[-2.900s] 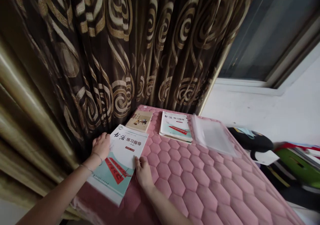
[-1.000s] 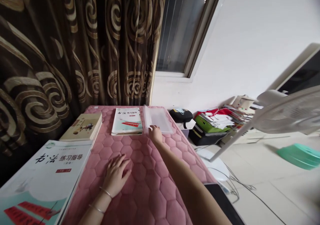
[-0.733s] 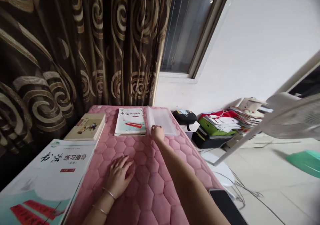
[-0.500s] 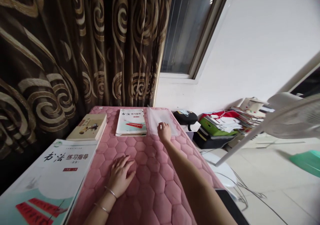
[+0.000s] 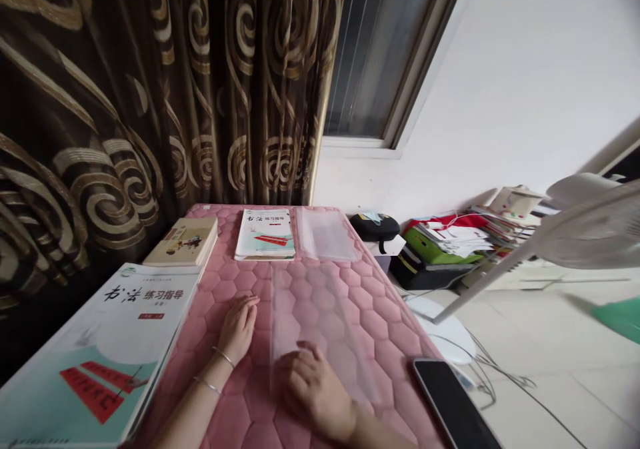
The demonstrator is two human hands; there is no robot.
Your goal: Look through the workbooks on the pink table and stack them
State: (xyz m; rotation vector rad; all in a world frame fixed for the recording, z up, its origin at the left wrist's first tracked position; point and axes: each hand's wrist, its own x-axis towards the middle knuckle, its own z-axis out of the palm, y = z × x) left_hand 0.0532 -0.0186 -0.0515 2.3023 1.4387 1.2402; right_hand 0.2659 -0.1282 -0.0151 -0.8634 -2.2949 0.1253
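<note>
My right hand (image 5: 314,389) lies at the near end of a clear plastic sheet (image 5: 320,316), its curled fingers gripping the sheet. The sheet lies flat on a pink quilted hexagon-stitched pad (image 5: 385,349). My left hand (image 5: 237,329), wearing thin bracelets, rests flat on the bare pad just left of the sheet and holds nothing. A large calligraphy workbook (image 5: 100,349) lies to its left. At the far end are a matching workbook (image 5: 265,234), a small illustrated book (image 5: 183,241) and another clear plastic sheet (image 5: 325,234).
A black smartphone (image 5: 453,402) lies by the pad's right edge. Behind the pad hangs a brown-and-gold swirled curtain (image 5: 200,89). Right of it are a black bag (image 5: 374,226), a heap of books and folders (image 5: 450,242), and a white electric fan (image 5: 590,226). Cables cross the tiled floor (image 5: 550,369).
My right hand has moved from the far plastic sheet towards me, and a clear sheet now lies under it mid-pad. My left hand has barely moved. The view has shifted slightly.
</note>
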